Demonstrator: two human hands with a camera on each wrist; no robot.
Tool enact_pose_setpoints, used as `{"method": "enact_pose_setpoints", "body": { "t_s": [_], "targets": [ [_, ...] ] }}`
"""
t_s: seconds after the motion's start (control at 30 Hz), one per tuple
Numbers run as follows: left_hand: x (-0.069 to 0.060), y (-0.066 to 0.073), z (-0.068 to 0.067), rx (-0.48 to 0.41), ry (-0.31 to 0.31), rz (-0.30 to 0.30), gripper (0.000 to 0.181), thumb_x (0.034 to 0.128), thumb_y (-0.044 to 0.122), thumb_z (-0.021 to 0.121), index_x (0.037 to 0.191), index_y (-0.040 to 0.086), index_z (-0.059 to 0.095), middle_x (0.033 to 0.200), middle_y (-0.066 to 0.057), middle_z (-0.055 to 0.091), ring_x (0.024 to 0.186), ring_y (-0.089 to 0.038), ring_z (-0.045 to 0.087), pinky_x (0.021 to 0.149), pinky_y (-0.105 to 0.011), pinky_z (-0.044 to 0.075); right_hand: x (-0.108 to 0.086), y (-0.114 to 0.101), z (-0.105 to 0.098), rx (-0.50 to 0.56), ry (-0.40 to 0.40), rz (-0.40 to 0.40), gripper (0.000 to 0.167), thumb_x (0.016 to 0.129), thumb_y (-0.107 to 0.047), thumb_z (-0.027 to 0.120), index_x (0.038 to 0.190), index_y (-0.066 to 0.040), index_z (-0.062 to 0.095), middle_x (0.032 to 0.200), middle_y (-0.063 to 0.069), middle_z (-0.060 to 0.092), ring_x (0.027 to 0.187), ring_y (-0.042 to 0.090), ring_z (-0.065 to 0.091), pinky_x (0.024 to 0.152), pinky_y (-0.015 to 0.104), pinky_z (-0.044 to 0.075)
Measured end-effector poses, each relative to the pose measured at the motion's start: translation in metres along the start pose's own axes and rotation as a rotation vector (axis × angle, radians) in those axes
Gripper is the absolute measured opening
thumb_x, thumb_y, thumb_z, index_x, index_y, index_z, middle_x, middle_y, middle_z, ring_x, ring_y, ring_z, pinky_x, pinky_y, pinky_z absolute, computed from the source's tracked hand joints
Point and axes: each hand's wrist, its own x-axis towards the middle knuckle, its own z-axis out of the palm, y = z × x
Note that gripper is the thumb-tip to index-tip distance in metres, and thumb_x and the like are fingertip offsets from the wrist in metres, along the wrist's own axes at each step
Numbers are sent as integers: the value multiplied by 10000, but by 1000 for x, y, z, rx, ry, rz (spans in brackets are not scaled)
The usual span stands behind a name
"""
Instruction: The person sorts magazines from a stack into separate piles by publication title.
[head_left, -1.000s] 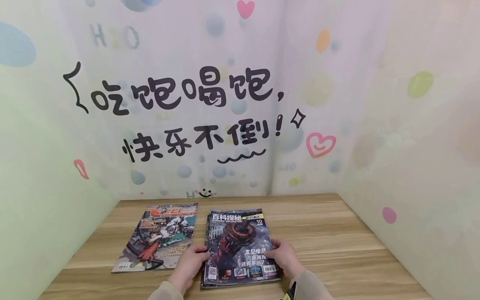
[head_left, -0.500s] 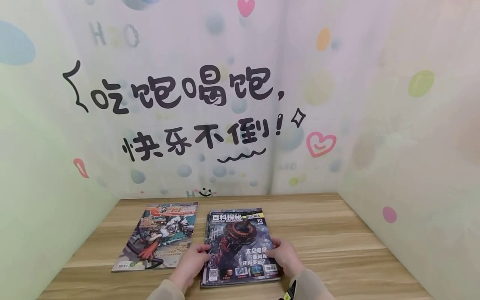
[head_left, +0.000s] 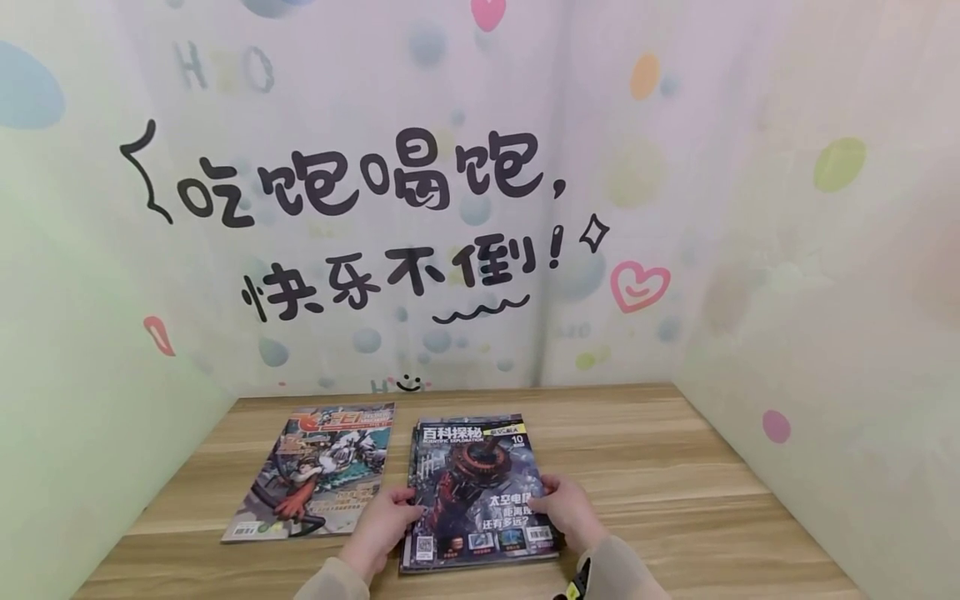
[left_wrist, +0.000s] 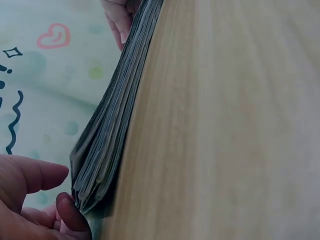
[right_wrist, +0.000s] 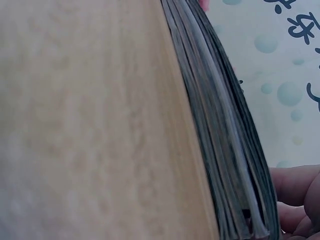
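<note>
A stack of magazines [head_left: 480, 483] lies on the table, with a dark cover showing a red-and-black ring-shaped machine on top. My left hand [head_left: 381, 527] holds the stack's left edge near its lower half, the thumb reaching the cover. At the opposite edge my right hand [head_left: 572, 510] grips the stack, its thumb over the cover's margin. The left wrist view shows the layered page edges [left_wrist: 112, 120] beside my thumb and curled fingers. In the right wrist view, fingers [right_wrist: 295, 185] meet the stack's side [right_wrist: 220, 130]; the rest of that hand is cut off.
Another magazine [head_left: 315, 475], with a red title and a cartoon figure, lies flat to the left of the stack. The wooden table [head_left: 675, 500] is bordered by a printed back curtain [head_left: 360, 350] and pale side walls [head_left: 825, 333].
The left fingers have shifted very slightly rightward at the stack's edge. The stack, the other magazine and my right hand look unmoved apart from a small camera shift.
</note>
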Motion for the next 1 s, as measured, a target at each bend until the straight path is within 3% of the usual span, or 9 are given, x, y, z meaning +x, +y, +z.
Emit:
{"method": "enact_pose_setpoints", "body": {
  "t_s": [0.27, 0.4, 0.5, 0.7, 0.87, 1.0],
  "targets": [
    [-1, 1, -1, 49, -19, 22, 335, 861, 102, 652, 1087, -139, 599, 1087, -245, 602, 1020, -361, 565, 874, -507, 472, -1, -1, -1, -2, -4, -13, 536, 786, 61, 682, 1256, 203, 466, 993, 175, 607, 867, 230, 578, 789, 395, 505],
    [-3, 4, -1, 43, -28, 38, 312, 883, 117, 623, 1079, -125, 616, 1001, -187, 634, 875, -277, 605, 756, -429, 523, -1, 0, -2, 19, -3, -14, 564, 782, 68, 681, 1282, 191, 451, 1008, 180, 597, 871, 234, 575, 779, 383, 507],
    [-4, 7, 0, -10, -48, 37, 314, 905, 113, 583, 1093, -138, 594, 936, -142, 632, 736, -184, 604, 633, -352, 540, -2, 0, -3, 37, 9, -21, 602, 771, 82, 682, 1307, 186, 428, 1010, 182, 579, 874, 239, 566, 768, 368, 507],
    [-5, 9, 3, -117, -96, 25, 523, 873, 20, 560, 1335, -158, 389, 1000, -203, 597, 735, -190, 624, 616, -353, 554, -2, 3, -4, 54, 33, -29, 622, 761, 93, 687, 1316, 183, 420, 1001, 176, 561, 883, 244, 550, 757, 352, 501],
    [-5, 7, 5, -80, -137, 48, 673, 839, -11, 570, 1422, -152, 265, 837, -136, 601, 653, -177, 590, 551, -322, 527, -1, 4, -6, 86, 11, -10, 603, 761, 93, 680, 1314, 158, 450, 1004, 158, 578, 863, 227, 561, 726, 327, 503],
    [-7, 9, 3, -73, -171, 42, 680, 845, 0, 581, 1429, -146, 262, 835, -111, 584, 613, -168, 570, 513, -296, 510, -1, 1, -8, 119, -15, 17, 611, 760, 92, 671, 1328, 133, 452, 1020, 164, 598, 825, 215, 584, 695, 326, 515]
  ]
}}
